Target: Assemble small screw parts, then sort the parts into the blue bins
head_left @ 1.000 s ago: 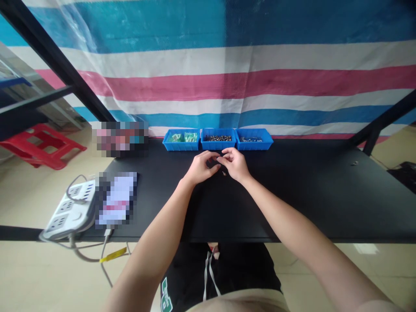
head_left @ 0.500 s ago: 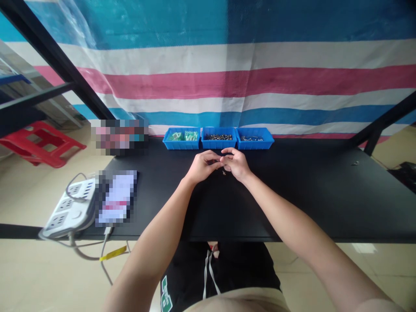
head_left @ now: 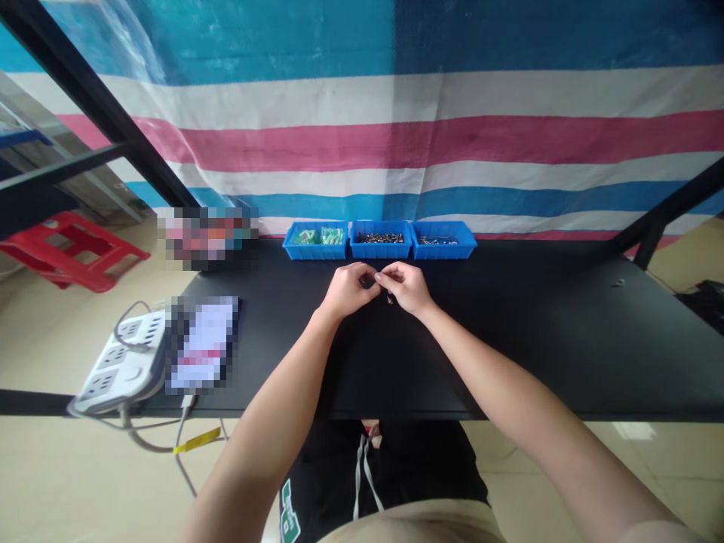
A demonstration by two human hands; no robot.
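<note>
My left hand (head_left: 351, 291) and my right hand (head_left: 406, 287) meet fingertip to fingertip over the black table. Both are closed in a pinch, and whatever lies between the fingers is too small and hidden to make out. Just below the right fingers, a small shiny metal piece (head_left: 390, 300) shows against the table. Beyond the hands stand three blue bins in a row: the left bin (head_left: 314, 254) has green-and-white packets, the middle bin (head_left: 380, 253) many small metal parts, the right bin (head_left: 444, 253) thin silvery metal pieces.
On the table's left lie a white power strip (head_left: 121, 362) with cables and a blurred-out flat device (head_left: 204, 343). A small metal piece (head_left: 618, 283) lies far right. Black frame posts rise at both sides, and a striped sheet (head_left: 317, 143) hangs behind. A red stool (head_left: 73, 249) stands left.
My right hand has shifted slightly left, and its raised fingers have curled in to pinch against the left fingertips. The bins have not moved.
</note>
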